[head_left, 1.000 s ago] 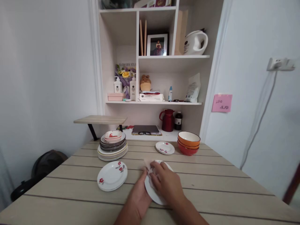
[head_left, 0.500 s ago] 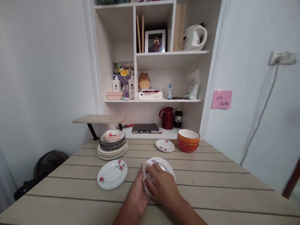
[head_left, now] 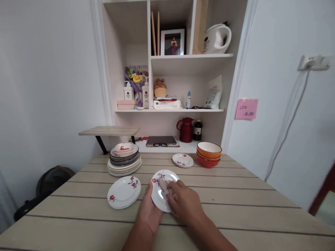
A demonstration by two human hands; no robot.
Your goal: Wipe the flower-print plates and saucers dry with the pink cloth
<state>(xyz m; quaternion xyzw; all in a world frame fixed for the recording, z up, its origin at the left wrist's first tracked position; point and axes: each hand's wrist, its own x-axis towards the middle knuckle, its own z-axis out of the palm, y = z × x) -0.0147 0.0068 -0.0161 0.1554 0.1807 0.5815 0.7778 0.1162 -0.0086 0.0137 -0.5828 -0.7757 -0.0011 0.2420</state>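
Observation:
A small white plate (head_left: 160,202) with red flowers is tilted up over the table, held along its left edge by my left hand (head_left: 149,208). The thumb of that hand lies at the rim, and its other fingers are hidden beneath the plate. My right hand (head_left: 185,202) is closed on a crumpled pale tissue (head_left: 164,185) and presses it against the plate's face. Left of my hands lie larger flowered plates (head_left: 123,193), one on another. Further back sit small flowered plates (head_left: 183,159), also stacked.
At the back left stands a tall stack of plates (head_left: 125,170) topped by pink-rimmed dishes (head_left: 124,149). Orange and red bowls (head_left: 209,153) are nested at the back right. Behind the table, a shelf holds a red jug (head_left: 186,130), a dark bottle (head_left: 198,130) and a laptop (head_left: 161,140).
The plate has shifted left, and more of its face shows. My right hand has slid right across it with the tissue, which covers less of the plate's left side.

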